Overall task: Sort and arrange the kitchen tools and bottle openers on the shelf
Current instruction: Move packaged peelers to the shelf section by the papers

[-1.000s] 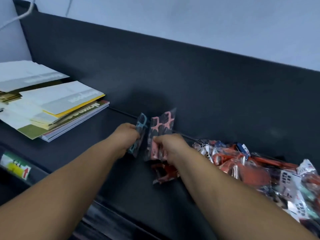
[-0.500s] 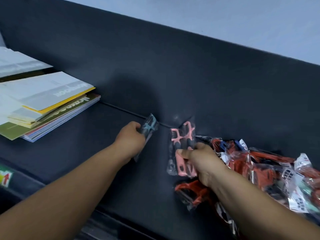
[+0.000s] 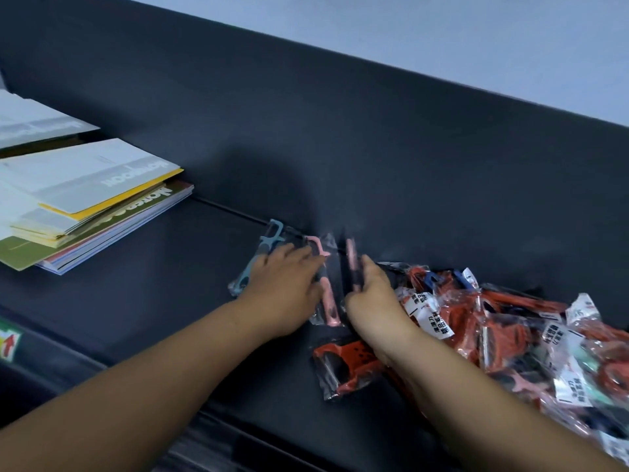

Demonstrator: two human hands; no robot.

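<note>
**Bagged Tools Lined Up Along the Back of the Shelf**

At the far left a stack of booklets (image 3: 85, 199) lies on the dark shelf (image 3: 153, 301), well apart from the work. An arrow sticker (image 3: 8, 342) sits on the shelf's front lip below it. Neither stands in the way.

Next comes what looks like a row forming at the foot of the back panel (image 3: 340, 148). A blue tool (image 3: 269, 250) in a clear bag lies flat, its head close against the panel. The left hand (image 3: 286, 284) lies over it with fingers spread and fairly straight. It presses down on both the blue tool and the pink tool (image 3: 328, 298) just beside it, whose handle pokes out past the palm.

The right hand (image 3: 371, 298) pinches a second pink tool (image 3: 350, 260), stood on edge just right of the first. That packet is blurred, so how the thumb sits is hard to say, though the fingers are plainly curled round its lower part.

The packets look light, each a stiff plastic tool inside a thin, slick bag. I judge the film apt to slide on the smooth shelf and over its neighbour. The surer hold is across the rigid handle through the bag, not on a loose corner.

Under the right wrist lies an orange tool (image 3: 347, 366) in its bag. Further right a heap of bagged tools (image 3: 503, 332), mostly orange with white labels, sprawls along the shelf. It crowds the right forearm, and a careless sweep could drag packets off the front edge.
</note>
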